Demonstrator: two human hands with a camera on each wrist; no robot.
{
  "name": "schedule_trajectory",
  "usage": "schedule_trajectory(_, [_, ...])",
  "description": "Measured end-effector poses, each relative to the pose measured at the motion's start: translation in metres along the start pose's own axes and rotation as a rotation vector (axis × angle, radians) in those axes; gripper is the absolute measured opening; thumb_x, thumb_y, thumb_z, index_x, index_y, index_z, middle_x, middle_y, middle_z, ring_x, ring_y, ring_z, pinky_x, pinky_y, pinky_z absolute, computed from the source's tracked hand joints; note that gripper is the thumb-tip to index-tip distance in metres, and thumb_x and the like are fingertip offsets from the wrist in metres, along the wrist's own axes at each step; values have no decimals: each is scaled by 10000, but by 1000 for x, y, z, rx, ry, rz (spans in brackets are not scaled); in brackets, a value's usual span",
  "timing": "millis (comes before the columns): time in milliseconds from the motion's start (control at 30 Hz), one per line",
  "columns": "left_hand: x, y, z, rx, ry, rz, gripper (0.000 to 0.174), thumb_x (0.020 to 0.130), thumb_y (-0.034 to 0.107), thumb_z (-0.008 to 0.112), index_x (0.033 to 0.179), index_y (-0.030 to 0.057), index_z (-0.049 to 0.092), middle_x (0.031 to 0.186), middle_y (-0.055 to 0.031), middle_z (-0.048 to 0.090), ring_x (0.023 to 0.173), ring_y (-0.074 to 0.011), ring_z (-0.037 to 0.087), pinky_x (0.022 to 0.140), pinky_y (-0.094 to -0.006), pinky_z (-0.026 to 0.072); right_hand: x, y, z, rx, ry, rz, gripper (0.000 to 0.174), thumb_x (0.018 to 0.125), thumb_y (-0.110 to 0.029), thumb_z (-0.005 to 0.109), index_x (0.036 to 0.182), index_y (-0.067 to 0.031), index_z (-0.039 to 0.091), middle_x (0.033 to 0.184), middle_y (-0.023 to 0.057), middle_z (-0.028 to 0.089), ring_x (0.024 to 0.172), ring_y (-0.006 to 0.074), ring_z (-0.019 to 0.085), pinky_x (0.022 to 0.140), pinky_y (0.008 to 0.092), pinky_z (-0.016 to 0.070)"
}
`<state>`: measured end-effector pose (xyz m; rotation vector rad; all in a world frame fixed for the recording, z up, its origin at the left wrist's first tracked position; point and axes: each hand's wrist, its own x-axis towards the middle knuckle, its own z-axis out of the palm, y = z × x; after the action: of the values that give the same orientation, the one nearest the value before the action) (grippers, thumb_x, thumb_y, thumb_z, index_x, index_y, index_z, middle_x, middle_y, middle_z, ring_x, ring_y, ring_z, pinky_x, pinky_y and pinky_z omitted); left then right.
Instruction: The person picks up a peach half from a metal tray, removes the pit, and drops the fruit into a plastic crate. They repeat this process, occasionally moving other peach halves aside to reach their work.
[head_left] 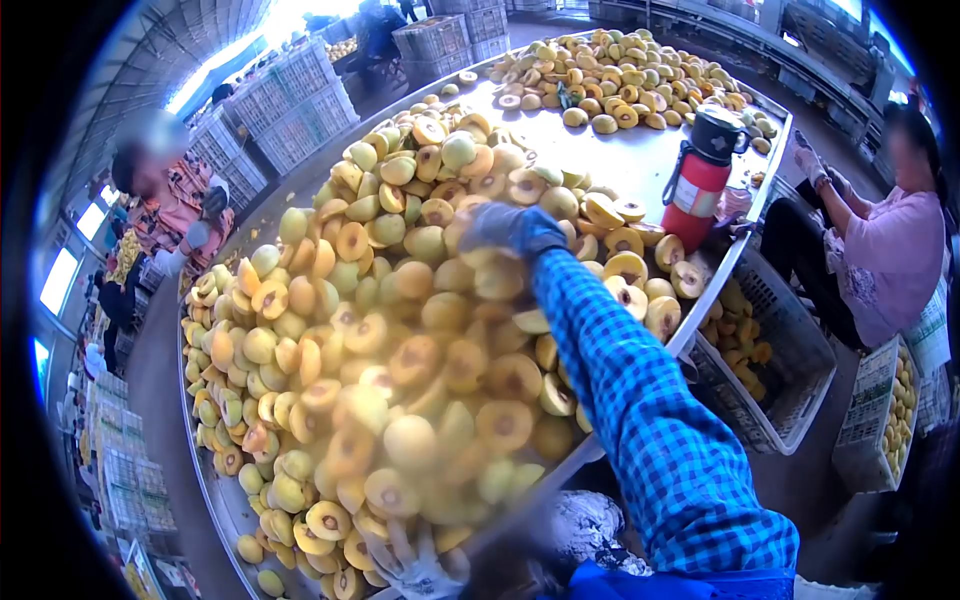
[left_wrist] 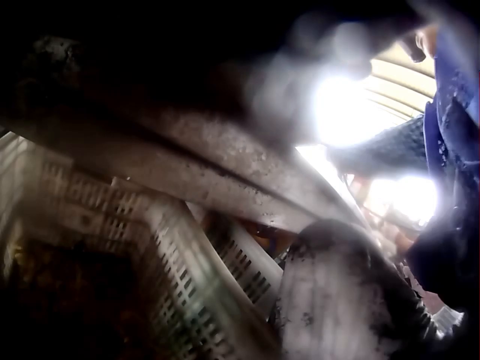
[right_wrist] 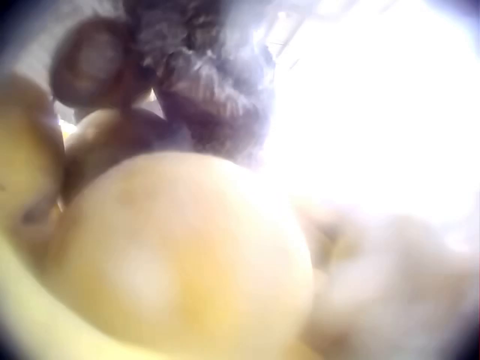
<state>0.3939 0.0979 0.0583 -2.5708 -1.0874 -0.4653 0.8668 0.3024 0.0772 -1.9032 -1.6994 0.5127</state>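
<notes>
A large pile of halved yellow peaches (head_left: 300, 350) covers the near part of a metal table (head_left: 640, 165). My right hand (head_left: 505, 230), in a dark grey glove, reaches far over the pile with its fingers down among the fruit. In the right wrist view the glove (right_wrist: 214, 82) touches the fruit behind a large blurred peach half (right_wrist: 187, 255); whether it grips one I cannot tell. My left hand (head_left: 415, 570), in a pale glove, is low at the table's near edge with its fingers spread against the lowest peaches. The left wrist view is dark and blurred.
A red bottle (head_left: 700, 180) with a black lid stands at the table's right side. Another peach pile (head_left: 630, 80) lies at the far end. Below the right edge sits a plastic crate (head_left: 790, 400) with peaches. One person (head_left: 885, 230) sits at right, another (head_left: 170, 200) at left.
</notes>
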Motion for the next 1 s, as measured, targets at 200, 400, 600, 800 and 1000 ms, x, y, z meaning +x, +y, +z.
schedule_trajectory(200, [-3,2,-8,-78,-23,-17,470,731,359,543,1089,63,608,1370,-177,370,1294,-480,247,1013,-588,250,-13,-88,46,-56,-129,-107,273,643,-217,674,889,-97,689,872,148,662,800,282,634,701,377,502])
schedule_trajectory(400, [-7,0,-14,-139,-32,-57,461,728,358,589,1120,116,605,1370,-160,384,1304,-457,243,1031,-588,222,-82,-183,50,-243,239,-194,322,692,-317,604,882,-65,670,885,178,655,818,342,638,724,410,511])
schedule_trajectory(600, [-39,-22,-41,-317,223,-44,471,721,263,641,1164,127,560,1329,-149,421,1245,-412,340,1014,-556,256,-237,-254,68,1134,134,-8,221,795,-199,668,958,-74,588,818,47,585,680,128,573,555,264,469])
schedule_trajectory(800, [-79,-5,-94,-743,476,-76,547,729,121,618,1242,-1,472,1256,-265,442,1133,-433,463,957,-455,402,-375,-287,158,405,90,-180,306,870,-263,598,1053,-18,593,852,117,620,714,163,600,659,275,489])
schedule_trajectory(1000, [-133,4,-66,-1712,276,-652,283,863,78,554,1131,-6,531,1103,-72,559,966,-146,555,840,-265,465,-396,-324,197,1215,-293,238,330,881,-308,596,1071,-38,586,699,56,616,556,123,568,491,240,429])
